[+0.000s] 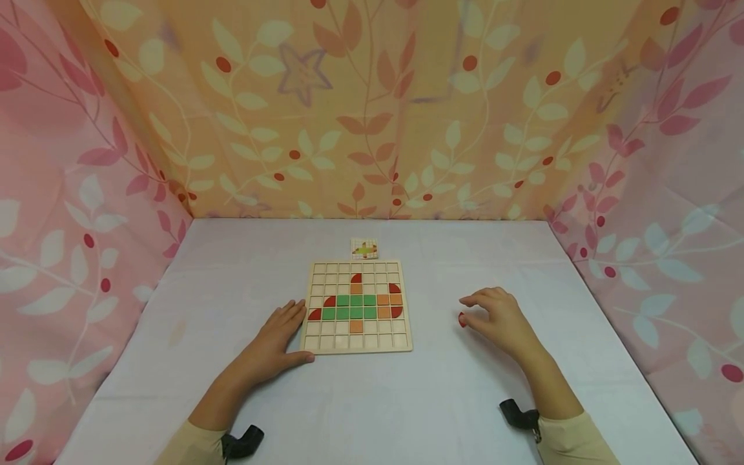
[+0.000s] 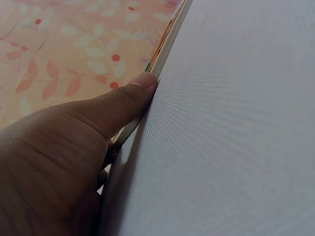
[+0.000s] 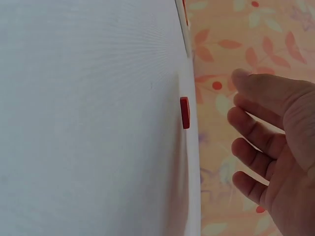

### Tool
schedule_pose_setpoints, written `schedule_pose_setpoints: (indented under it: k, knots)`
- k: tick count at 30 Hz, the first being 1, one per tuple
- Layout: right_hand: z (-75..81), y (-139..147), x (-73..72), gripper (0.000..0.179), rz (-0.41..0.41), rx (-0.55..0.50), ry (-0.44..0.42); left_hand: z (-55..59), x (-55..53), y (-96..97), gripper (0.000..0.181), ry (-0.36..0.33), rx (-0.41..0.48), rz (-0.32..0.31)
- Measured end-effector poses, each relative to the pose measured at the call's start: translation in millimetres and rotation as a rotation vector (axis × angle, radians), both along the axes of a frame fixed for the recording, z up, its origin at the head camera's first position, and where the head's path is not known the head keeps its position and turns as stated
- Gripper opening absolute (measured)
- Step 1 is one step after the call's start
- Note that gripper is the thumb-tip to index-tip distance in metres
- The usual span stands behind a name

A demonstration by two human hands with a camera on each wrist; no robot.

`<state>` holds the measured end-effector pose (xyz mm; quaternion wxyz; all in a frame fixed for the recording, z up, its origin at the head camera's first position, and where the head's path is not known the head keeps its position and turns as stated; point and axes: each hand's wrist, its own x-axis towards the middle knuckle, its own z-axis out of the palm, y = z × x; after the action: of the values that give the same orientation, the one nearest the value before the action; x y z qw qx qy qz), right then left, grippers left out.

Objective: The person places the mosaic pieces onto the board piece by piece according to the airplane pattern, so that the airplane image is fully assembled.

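Note:
A wooden grid board [image 1: 380, 342] lies on the table, holding green and orange squares and several red rounded pieces. My left hand [image 1: 270, 345] rests at its near left corner, fingers along the left side and thumb [image 2: 140, 83] touching the front edge. To the right of the board, my right hand [image 1: 502, 323] hovers with loosely bent, spread fingers. Close to its thumb is a loose red piece [image 1: 462, 320]. In the right wrist view this red piece [image 3: 185, 113] lies on the white surface, apart from the fingertips.
A small picture card [image 1: 364, 248] with a coloured grid pattern lies just behind the board. White cloth covers the table [image 1: 232, 258]. Leaf-patterned fabric [image 1: 372, 129] encloses the back and both sides. Each wrist wears a black device [image 1: 244, 442].

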<state>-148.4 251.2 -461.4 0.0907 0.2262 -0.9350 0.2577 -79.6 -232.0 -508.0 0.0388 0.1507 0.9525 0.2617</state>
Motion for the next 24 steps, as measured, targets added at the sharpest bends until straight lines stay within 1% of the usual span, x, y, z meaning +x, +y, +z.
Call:
schedule_pose_setpoints:
  k: [6,10,15,18,24]
  knots:
    - [-9.6,7,-2.4,0.031,-0.003,0.006,0.022,0.4,-1.2,0.2,0.108,-0.024,-0.003,0.006]
    - [-16.5,10,-3.4,0.033,-0.014,0.005,-0.007,-0.6,-2.1,-0.6,0.108,-0.015,-0.008,0.002]
    - [-25.8,12,-4.4,0.035,-0.029,0.019,-0.051,-0.7,-2.7,-0.6,0.107,0.016,-0.002,-0.012]
    - [-30.4,12,-3.6,0.035,-0.031,0.026,-0.073,-0.2,-2.1,0.0,0.107,0.013,0.002,-0.009]
    - [-35.8,12,-3.6,0.032,-0.026,0.061,-0.051,0.7,0.2,0.8,0.107,0.0,0.001,-0.005]
